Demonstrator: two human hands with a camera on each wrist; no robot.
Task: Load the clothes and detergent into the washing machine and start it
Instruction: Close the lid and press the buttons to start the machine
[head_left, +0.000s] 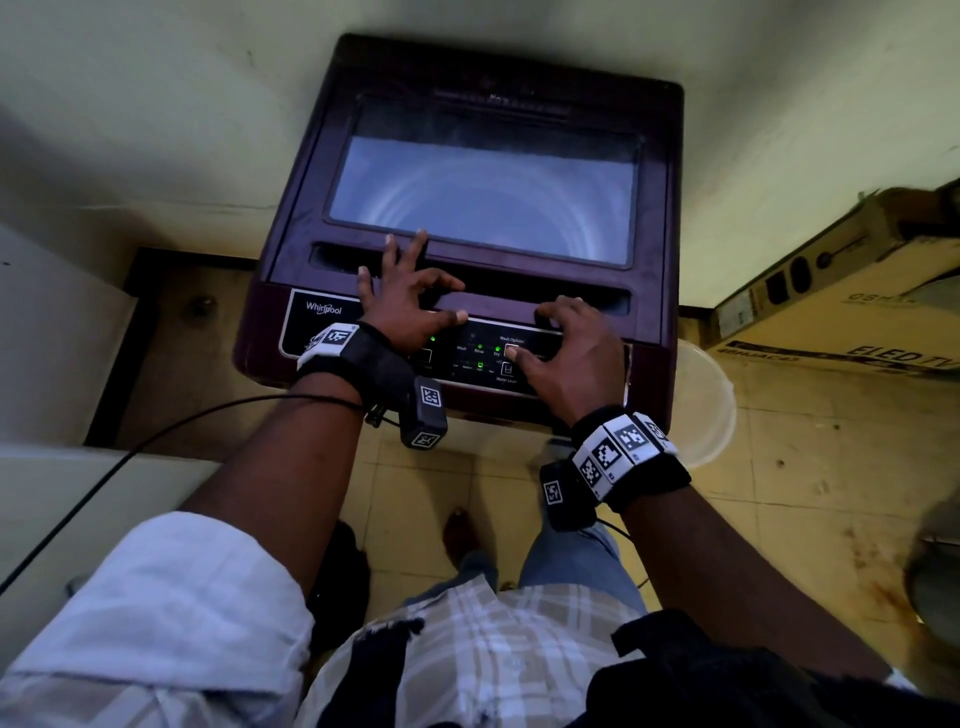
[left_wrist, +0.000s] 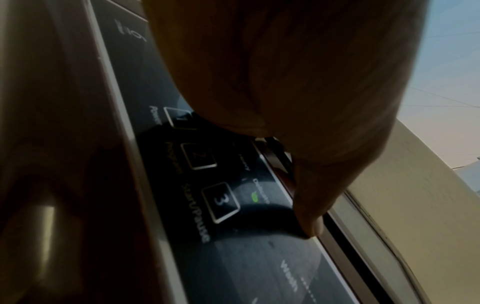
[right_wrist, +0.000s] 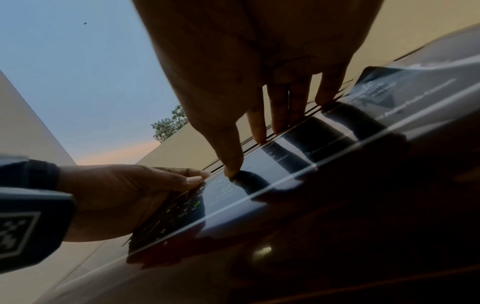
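Observation:
A maroon top-load washing machine (head_left: 654, 171) stands against the wall with its glass lid (head_left: 483, 192) down. Only pale drum rings show through the glass. Several green lights glow on its black control panel (head_left: 470, 361). My left hand (head_left: 402, 304) rests spread on the lid's front edge, and its thumb (left_wrist: 310, 224) touches the panel's upper rim near the Start/Pause button (left_wrist: 221, 202). My right hand (head_left: 569, 356) lies on the panel with its thumb tip (right_wrist: 231, 174) pressing a key under "Wash Options". Its fingers (right_wrist: 259, 135) touch the lid's edge. Neither hand holds anything.
Cardboard boxes (head_left: 831, 291) lean at the right. A translucent bucket (head_left: 701, 405) sits on the tiled floor (head_left: 415, 483) beside the machine. A white cabinet (head_left: 52, 338) stands to the left. A black cable (head_left: 156, 436) runs from my left wrist.

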